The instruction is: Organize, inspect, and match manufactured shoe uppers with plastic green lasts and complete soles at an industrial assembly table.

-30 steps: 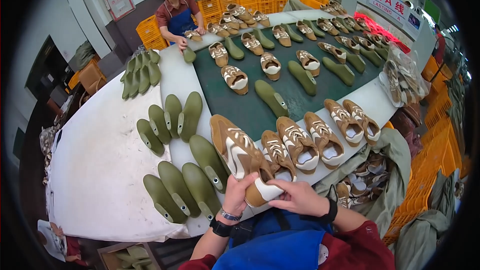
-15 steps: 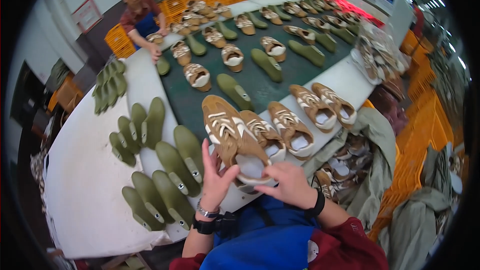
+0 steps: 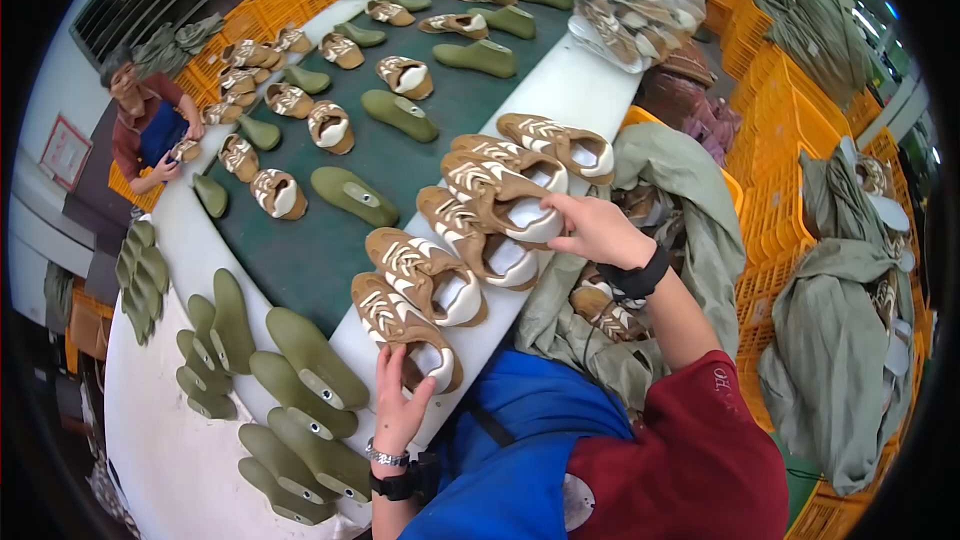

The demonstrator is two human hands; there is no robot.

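Several brown sneakers with white stripes and white heel linings stand in a row along the white table edge before me. My left hand point(image 3: 400, 405) has its fingers and thumb around the heel end of the nearest sneaker point(image 3: 385, 308), which rests on the edge. Further right, my right hand point(image 3: 600, 232) pinches the heel rim of another sneaker point(image 3: 490, 180), thumb and forefinger at its opening. Between them stand two more, a middle sneaker point(image 3: 412, 265) and its neighbour point(image 3: 455, 222). Beyond my right hand lies the end sneaker point(image 3: 535, 137).
Green shoe lasts point(image 3: 310, 365) lie grouped on the white table at left. More sneakers and lasts cover the green belt point(image 3: 300, 255). A co-worker point(image 3: 150, 125) handles a shoe across it. At right are a draped grey-green cloth point(image 3: 690, 180), a plastic bag of shoes point(image 3: 630, 5) and orange crates point(image 3: 775, 240).
My view has swung to the right. The sneaker that both hands held up is now down in the row. My hands have parted, the right one moving to a sneaker further along.
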